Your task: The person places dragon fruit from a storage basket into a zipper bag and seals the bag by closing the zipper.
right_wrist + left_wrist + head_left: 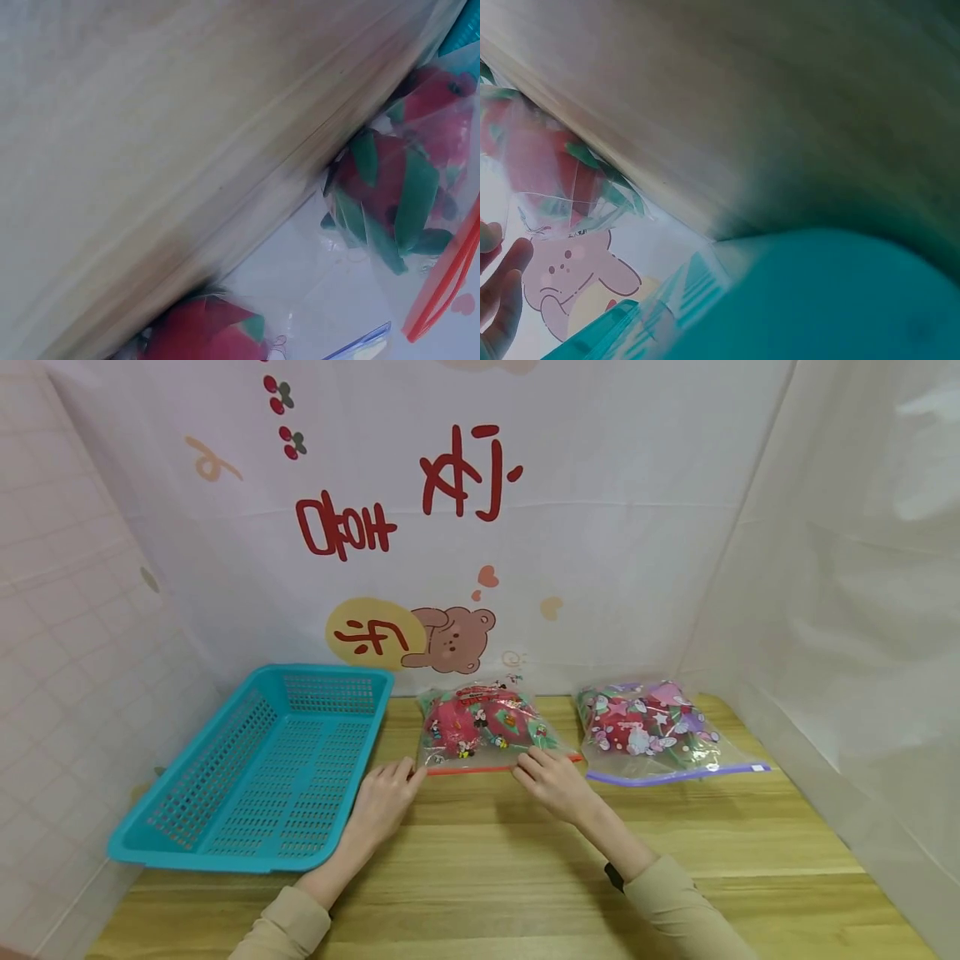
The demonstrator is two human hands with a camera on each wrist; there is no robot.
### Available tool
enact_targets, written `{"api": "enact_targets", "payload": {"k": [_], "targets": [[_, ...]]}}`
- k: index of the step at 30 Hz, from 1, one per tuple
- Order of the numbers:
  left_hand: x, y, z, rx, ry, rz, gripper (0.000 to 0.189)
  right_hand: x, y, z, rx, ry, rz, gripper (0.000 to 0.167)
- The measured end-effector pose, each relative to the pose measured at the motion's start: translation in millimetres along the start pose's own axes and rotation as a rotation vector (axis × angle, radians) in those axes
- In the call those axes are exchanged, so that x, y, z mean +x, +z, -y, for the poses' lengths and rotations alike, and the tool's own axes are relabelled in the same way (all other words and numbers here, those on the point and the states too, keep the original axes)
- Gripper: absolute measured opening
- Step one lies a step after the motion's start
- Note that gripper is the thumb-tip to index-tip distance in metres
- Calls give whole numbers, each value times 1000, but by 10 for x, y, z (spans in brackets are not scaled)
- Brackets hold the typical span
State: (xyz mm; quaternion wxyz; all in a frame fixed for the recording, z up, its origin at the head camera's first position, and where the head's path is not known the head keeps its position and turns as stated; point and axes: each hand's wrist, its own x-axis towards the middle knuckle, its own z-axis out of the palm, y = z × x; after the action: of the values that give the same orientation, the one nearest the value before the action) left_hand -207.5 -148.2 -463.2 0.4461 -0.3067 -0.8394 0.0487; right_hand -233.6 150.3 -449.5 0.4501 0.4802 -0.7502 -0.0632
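A clear zip bag (480, 727) with a red zip strip and cartoon prints lies on the table, filled with red and green items. My left hand (384, 797) pinches the left end of its strip; some fingers (510, 300) show at the edge of the left wrist view. Farther right along the same strip, my right hand (555, 783) grips with curled fingers. What exactly lies under those fingertips is hidden. The right wrist view shows the red zip strip (446, 281) and the bag's contents, but not the hand.
A turquoise perforated basket (247, 863) stands at the left, beside my left forearm. To the right lies a second clear bag (645, 727) with a purple zip strip and red and green contents. A printed white cloth (600, 527) hangs behind the wooden table (480, 877).
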Motion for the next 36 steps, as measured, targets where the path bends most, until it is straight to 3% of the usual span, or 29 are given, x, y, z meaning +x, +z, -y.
{"api": "enact_targets", "payload": {"k": [13,26,36], "targets": [[8,16,-18,-9,-18,10,13,-279,-152,-191,-11,34,9,39],[10,21,-13,7,-21,6,23,-530,-282,-365,-18,51,-27,35],[10,13,-40,7,-66,45,13,-587,-265,-348,6,33,-35,29]]}}
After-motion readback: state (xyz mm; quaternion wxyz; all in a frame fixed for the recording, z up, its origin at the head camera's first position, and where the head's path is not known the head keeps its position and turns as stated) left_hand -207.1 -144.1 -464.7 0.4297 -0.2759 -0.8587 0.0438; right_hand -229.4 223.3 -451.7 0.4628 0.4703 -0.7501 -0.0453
